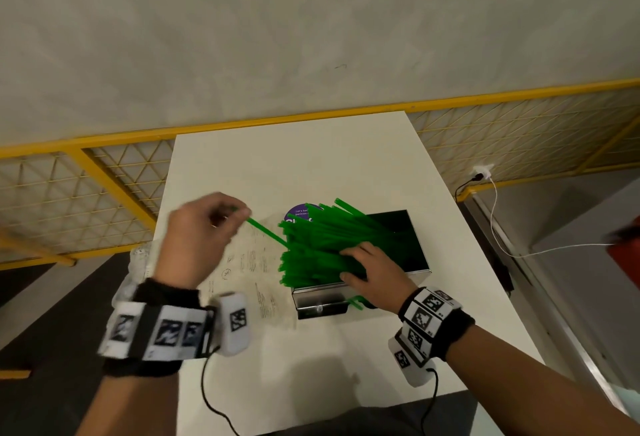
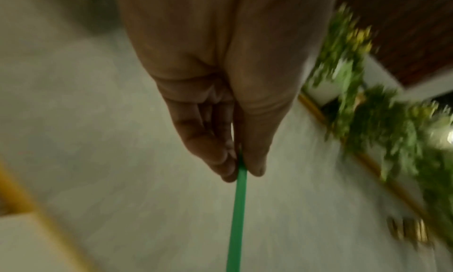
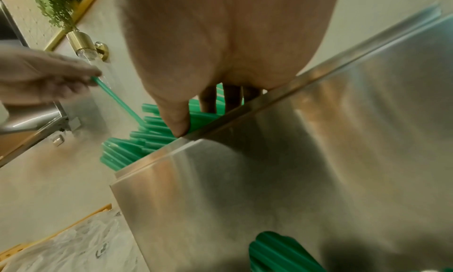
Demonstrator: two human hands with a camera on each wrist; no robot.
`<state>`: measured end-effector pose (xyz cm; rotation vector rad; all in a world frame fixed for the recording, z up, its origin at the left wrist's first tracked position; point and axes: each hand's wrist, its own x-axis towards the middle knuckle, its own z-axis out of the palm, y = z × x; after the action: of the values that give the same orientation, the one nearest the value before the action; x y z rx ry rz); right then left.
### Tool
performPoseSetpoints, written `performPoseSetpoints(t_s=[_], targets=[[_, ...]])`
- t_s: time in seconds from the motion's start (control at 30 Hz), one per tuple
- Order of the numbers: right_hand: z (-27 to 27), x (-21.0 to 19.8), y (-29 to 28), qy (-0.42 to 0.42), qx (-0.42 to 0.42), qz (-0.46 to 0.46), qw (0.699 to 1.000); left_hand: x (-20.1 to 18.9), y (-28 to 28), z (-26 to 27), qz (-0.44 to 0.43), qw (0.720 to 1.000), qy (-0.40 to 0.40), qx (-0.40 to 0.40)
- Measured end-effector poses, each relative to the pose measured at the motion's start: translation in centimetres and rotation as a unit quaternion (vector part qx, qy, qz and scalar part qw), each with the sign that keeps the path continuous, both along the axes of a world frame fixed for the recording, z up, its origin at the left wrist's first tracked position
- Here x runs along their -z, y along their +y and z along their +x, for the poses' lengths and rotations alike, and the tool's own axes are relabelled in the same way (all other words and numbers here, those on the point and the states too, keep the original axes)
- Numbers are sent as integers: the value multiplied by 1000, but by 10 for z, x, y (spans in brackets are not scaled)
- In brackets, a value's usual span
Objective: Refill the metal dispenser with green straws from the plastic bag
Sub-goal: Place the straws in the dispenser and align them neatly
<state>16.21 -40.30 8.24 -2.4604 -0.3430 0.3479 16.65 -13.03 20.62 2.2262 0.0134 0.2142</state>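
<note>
On the bench (image 1: 346,165), the right hand (image 1: 372,267) presses open-fingered on the green straws (image 1: 322,245) lying crosswise in the metal dispenser (image 3: 269,179); only the right wrist view shows straw ends poking from its lower slot. The left hand (image 2: 228,102) pinches a single straw (image 2: 236,218) angled down towards the pile.

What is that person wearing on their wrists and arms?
Both forearms are bare, no sleeves. Each wrist has a black band set with white squares printed in black patterns, plus a small white pod trailing a thin black cable.
</note>
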Motion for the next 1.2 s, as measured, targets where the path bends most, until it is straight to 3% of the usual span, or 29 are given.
performPoseSetpoints(t_s=[0.13,0.27,0.43,0.57,0.67,0.73,0.8,0.9,1.03,1.13,1.2], targets=[[-2,-1,-1,5,2,2,1000,-58,22,-16,-63,990,-121,-24],[-1,-3,0,10,2,4,1000,-62,16,-18,-122,980,-156,-27],[1,-8,-11,15,33,25,999,7,-27,-2,-60,995,-71,-19],[-2,-14,-38,-106,112,-39,987,35,-40,-1,-52,997,-43,-46],[-1,-16,-48,-155,116,-29,981,35,-41,-1,-42,998,-37,-26],[3,-13,-44,-120,80,-16,989,38,-48,1,-6,1000,-20,21],[7,-9,-35,-20,11,-30,999,51,-58,2,68,995,4,73],[11,-6,-21,62,-31,-71,995,76,-71,-1,135,985,61,85],[17,-7,-16,75,-32,-94,992,89,-79,-15,8,988,155,-14],[19,-9,-13,81,-33,-107,990,94,-79,-21,-47,980,187,-39],[21,-11,-11,52,-44,-165,984,96,-72,-19,-86,973,207,-55]])
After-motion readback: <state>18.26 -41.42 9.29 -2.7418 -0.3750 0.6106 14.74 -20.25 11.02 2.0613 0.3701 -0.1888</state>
